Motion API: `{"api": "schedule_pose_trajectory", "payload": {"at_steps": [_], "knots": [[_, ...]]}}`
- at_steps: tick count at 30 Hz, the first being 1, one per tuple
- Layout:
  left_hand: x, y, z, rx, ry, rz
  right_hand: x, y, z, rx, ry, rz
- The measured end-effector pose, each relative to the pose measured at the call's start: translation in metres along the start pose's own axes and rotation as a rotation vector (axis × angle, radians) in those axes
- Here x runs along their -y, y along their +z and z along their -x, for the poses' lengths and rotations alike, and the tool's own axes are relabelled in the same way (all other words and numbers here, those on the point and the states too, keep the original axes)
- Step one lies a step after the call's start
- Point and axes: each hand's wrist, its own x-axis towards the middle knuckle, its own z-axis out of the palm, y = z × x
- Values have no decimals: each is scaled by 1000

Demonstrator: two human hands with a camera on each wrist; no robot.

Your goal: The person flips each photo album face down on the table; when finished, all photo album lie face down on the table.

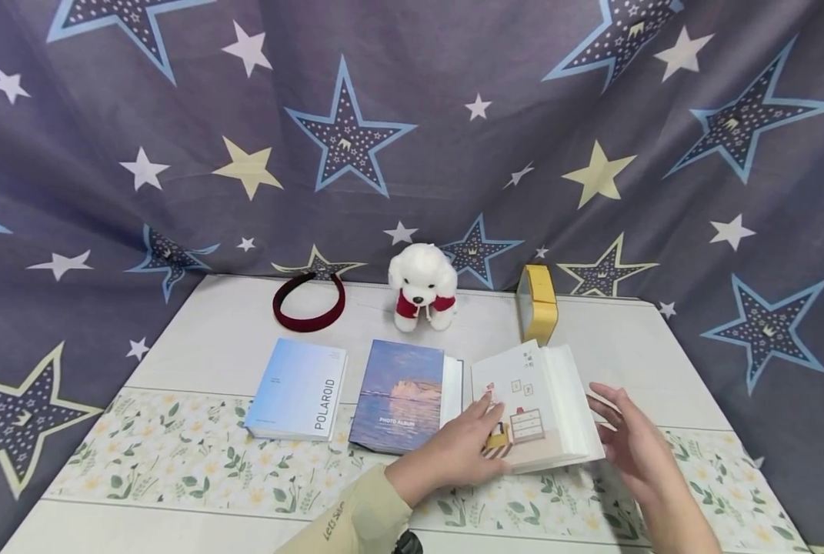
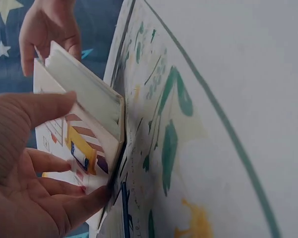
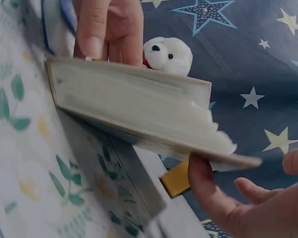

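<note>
A thick white photo album (image 1: 518, 415) with a drawn room on its cover lies at the right of the table, its page edges showing on the right. My left hand (image 1: 456, 450) rests on the left part of this cover, fingers spread over the drawing. In the left wrist view the thumb and fingers of that hand (image 2: 35, 163) touch the cover near the spine. My right hand (image 1: 636, 446) is at the album's right edge with its fingers loosely bent. From the right wrist view, one finger (image 3: 203, 178) touches the lower cover's outer edge from below.
Left of the white album lie a blue-purple photo album (image 1: 401, 396) and a light-blue Polaroid album (image 1: 297, 388). Along the back stand a dark red headband (image 1: 309, 319), a white plush dog (image 1: 422, 285) and a yellow box-shaped object (image 1: 538, 304). A star-patterned curtain (image 1: 412, 177) hangs behind.
</note>
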Motion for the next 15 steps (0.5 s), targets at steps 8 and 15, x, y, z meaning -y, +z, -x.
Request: {"api": "schedule_pose_trajectory", "payload": {"at_steps": [8, 15], "knots": [[2, -3, -4, -22, 3, 211, -7, 10, -9, 47, 159, -161], [-9, -5, -8, -77, -72, 362, -17, 19, -16, 29, 177, -3]]}}
